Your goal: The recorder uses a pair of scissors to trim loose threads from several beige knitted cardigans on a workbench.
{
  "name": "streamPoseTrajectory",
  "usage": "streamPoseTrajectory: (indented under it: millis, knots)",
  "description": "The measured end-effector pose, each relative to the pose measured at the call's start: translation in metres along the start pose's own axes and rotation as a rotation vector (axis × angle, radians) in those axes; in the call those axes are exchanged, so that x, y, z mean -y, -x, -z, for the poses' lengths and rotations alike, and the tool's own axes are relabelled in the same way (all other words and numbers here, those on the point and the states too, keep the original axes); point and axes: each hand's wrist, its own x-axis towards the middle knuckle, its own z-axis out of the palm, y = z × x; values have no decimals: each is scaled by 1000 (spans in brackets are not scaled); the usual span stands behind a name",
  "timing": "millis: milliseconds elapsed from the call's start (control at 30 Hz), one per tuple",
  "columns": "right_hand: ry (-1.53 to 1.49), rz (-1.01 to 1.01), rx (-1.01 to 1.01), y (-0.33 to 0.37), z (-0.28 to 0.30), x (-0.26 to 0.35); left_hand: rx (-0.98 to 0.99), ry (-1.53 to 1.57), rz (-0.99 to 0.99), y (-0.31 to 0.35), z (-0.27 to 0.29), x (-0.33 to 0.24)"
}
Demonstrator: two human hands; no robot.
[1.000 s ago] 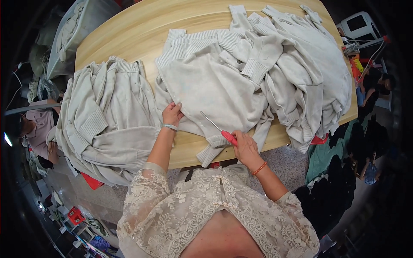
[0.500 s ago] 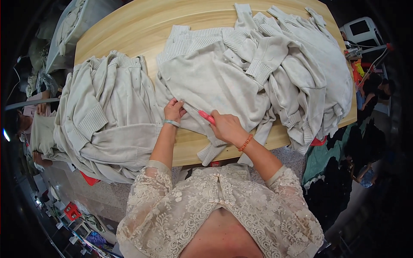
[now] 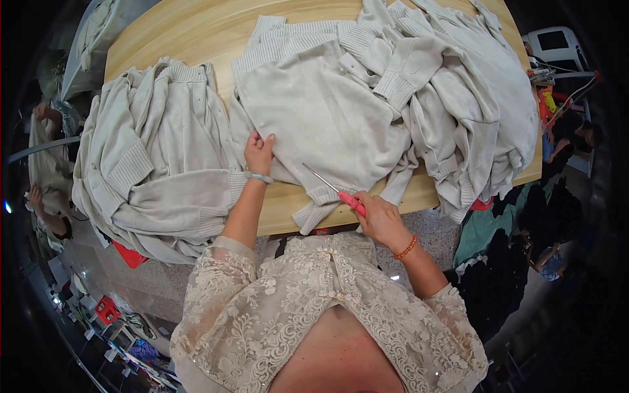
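Observation:
A light grey knit sweater is spread out in front of me, its ribbed hem toward the far side. At its left edge, my left hand pinches the fabric between thumb and fingers. My right hand is closed round the pink handle of a tool with a thin metal shaft. The shaft points up and left over the sweater's near part, its tip apart from my left hand. What shape the tip has is too small to tell. A ribbed cuff hangs by the table's front edge.
To the left, a pile of grey knitwear overhangs the wooden table; more knitwear is heaped to the right. A pale bin stands at the far left. Another person's hands hold cloth there. Dark cloth lies at lower right.
My right hand has drawn the tool back toward me and to the right, away from my left hand. The left hand stays at the sweater's edge. The co-worker's cloth at left has been lifted.

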Motion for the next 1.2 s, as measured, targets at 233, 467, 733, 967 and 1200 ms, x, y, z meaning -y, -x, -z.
streamPoseTrajectory:
  millis: [233, 467, 733, 967, 1200]
  knots:
    - [46, 29, -72, 14, -4, -16, 386, -1098, -779, 128, -20, 12]
    - [163, 21, 232, 38, 9, -35, 277, -1104, -698, 147, -15, 52]
    - [289, 150, 374, 46, 27, -43, 223, -1170, -722, 151, -18, 59]
    - [226, 80, 174, 23, 20, -31, 226, -1185, -673, 157, -17, 61]
    - [85, 192, 7, 13, 15, -33, 203, -1015, -849, 123, -14, 19]
